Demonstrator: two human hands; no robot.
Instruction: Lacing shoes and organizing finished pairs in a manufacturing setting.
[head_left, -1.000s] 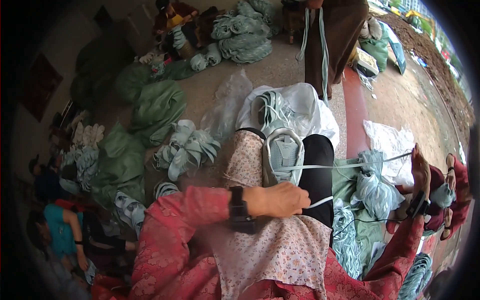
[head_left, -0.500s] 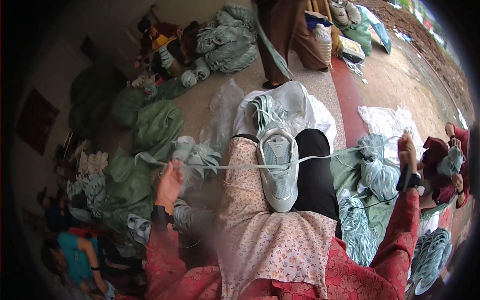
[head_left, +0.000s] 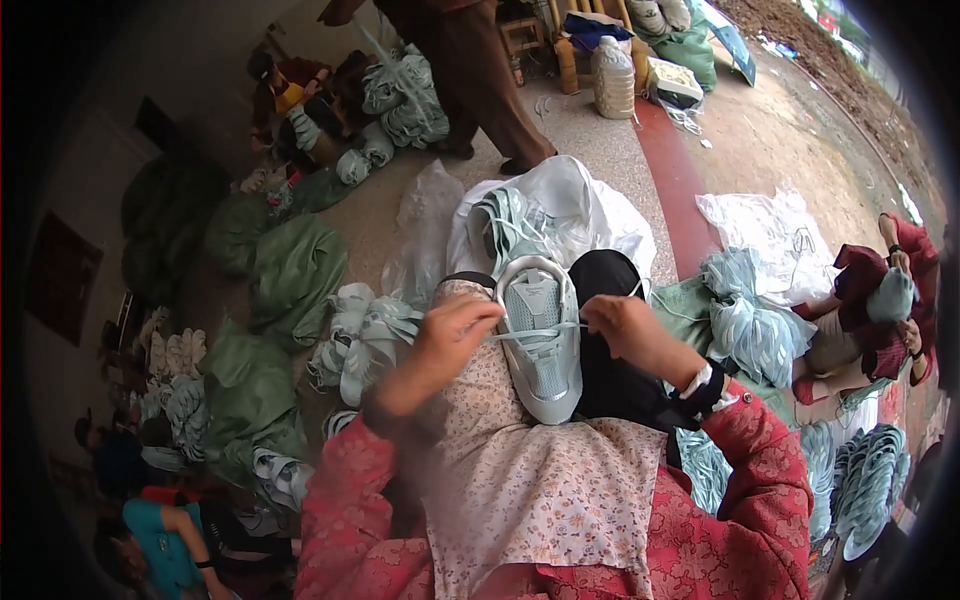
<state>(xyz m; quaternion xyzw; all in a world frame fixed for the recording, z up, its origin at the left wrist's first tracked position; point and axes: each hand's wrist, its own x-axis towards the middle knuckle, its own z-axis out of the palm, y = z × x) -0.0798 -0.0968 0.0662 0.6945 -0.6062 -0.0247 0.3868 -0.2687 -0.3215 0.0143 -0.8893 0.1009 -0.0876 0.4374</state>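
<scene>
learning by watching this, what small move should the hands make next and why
Perhaps thread one end of the lace higher up the shoe: it crosses low down, the tongue above looks bare, and the left hand and right hand are close on either side. Individual eyelets can't be made out.

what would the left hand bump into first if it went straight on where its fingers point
The left hand would probably meet the left side of the pale grey-blue shoe first; depth is unclear, so it might pass above it.
</scene>
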